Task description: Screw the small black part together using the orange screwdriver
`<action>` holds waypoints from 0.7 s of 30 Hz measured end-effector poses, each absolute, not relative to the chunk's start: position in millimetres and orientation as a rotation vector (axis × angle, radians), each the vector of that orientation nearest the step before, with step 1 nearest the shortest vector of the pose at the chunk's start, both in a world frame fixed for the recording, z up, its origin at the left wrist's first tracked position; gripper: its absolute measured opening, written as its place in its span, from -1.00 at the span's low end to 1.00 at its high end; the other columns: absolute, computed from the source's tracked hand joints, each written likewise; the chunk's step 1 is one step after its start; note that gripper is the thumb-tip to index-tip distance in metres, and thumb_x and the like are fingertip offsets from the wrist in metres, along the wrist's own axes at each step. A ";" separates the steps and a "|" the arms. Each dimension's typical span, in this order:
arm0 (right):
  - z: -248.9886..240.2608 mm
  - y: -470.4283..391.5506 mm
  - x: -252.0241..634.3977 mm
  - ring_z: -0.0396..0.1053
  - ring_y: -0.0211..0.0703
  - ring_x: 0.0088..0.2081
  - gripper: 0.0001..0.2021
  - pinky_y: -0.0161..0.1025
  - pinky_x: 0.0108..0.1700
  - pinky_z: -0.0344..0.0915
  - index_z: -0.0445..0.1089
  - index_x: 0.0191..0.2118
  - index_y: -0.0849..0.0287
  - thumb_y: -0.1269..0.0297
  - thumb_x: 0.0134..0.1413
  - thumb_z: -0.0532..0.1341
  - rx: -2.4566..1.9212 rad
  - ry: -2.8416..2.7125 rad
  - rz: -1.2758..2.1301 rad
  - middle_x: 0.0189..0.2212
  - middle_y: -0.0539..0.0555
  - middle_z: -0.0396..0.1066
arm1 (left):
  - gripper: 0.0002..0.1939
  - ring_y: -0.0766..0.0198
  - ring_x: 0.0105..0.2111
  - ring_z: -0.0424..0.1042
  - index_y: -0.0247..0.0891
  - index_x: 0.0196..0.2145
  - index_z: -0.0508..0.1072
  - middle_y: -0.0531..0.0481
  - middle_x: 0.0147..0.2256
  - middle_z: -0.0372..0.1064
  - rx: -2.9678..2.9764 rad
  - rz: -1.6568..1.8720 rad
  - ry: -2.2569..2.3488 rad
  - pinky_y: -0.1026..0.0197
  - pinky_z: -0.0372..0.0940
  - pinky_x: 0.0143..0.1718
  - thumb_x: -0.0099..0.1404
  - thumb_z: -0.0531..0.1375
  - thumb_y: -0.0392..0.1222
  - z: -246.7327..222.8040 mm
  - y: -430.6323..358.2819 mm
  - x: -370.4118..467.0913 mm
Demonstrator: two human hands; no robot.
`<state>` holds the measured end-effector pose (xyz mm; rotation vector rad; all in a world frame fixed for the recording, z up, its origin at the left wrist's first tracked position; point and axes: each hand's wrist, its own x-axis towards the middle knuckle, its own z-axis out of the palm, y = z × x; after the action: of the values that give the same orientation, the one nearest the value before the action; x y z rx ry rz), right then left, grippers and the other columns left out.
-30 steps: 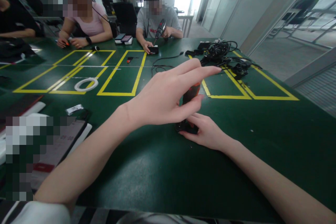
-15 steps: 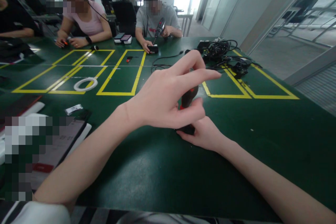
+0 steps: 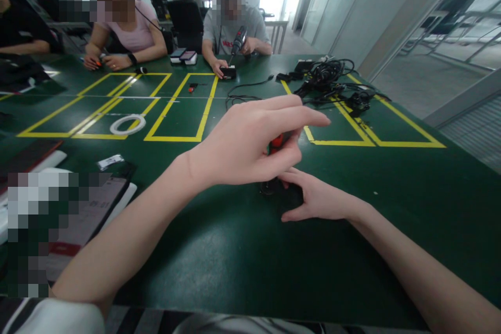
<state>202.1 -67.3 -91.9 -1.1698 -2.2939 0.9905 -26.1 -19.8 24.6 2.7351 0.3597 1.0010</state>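
Observation:
My left hand (image 3: 246, 141) is raised over the table, its index finger stretched forward and the other fingers curled. In its grip is a red-and-black tool (image 3: 277, 141), mostly hidden behind the fingers, so its kind cannot be made out. Low behind that hand, a dark rounded part (image 3: 269, 186) shows near the table surface; whether it belongs to the tool is unclear. My right hand (image 3: 313, 195) rests close by on the right, thumb and fingers spread apart around nothing visible. Its fingertips come near the dark part, partly behind my left hand.
A white tape roll (image 3: 127, 125) lies by yellow tape outlines on the green table (image 3: 219, 261). Tangled black cables (image 3: 329, 75) sit at the back right. A phone-like device (image 3: 90, 209) lies left. Across the table, a person (image 3: 235, 26) holds a power drill (image 3: 239, 39) over a black block.
My right hand has drawn back slightly to the right and its fingers have opened. The dark top of the tool has dropped from sight behind my left hand, whose fingers have lowered.

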 end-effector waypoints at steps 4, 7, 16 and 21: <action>-97.6 -65.0 199.8 0.40 -0.05 -0.17 -0.39 -0.11 -0.07 0.47 0.47 0.15 0.14 0.13 -0.01 0.54 -1.207 -2.230 0.974 0.01 0.12 0.42 | -0.67 0.18 -0.23 0.55 -0.16 -0.05 0.56 -0.03 -0.24 0.57 2.722 0.951 0.385 0.17 0.39 -0.20 0.35 0.08 -0.36 24.4 -19.0 -26.1; -103.4 -63.6 196.9 0.37 -0.12 -0.27 -0.51 -0.18 -0.18 0.44 0.50 0.05 0.20 0.09 0.06 0.52 -1.167 -2.218 0.873 -0.07 0.13 0.43 | -0.67 0.18 -0.21 0.56 -0.18 -0.05 0.56 -0.04 -0.23 0.58 2.729 0.945 0.393 0.18 0.39 -0.19 0.37 0.07 -0.36 23.9 -18.1 -25.8; -112.0 -62.2 193.9 0.37 -0.16 -0.34 -0.66 -0.24 -0.25 0.41 0.51 -0.11 0.20 0.00 0.25 0.39 -1.083 -2.244 0.664 -0.21 0.11 0.44 | -0.70 0.18 -0.20 0.55 -0.24 -0.02 0.53 -0.07 -0.22 0.58 2.789 1.014 0.317 0.17 0.38 -0.15 0.39 0.07 -0.32 20.8 -14.7 -25.0; -114.7 -62.1 193.3 0.36 -0.17 -0.38 -0.70 -0.24 -0.28 0.41 0.51 -0.13 0.18 0.03 0.24 0.40 -1.074 -2.211 0.653 -0.22 0.09 0.45 | -0.54 0.13 -0.17 0.51 -0.23 0.08 0.49 -0.07 -0.22 0.52 2.826 1.018 0.277 0.05 0.40 -0.06 0.26 0.07 -0.36 20.4 -14.5 -24.9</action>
<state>193.3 -62.1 -114.7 -1.0735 -2.2114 0.6533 -24.9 -14.5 20.4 2.8259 0.2769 1.0183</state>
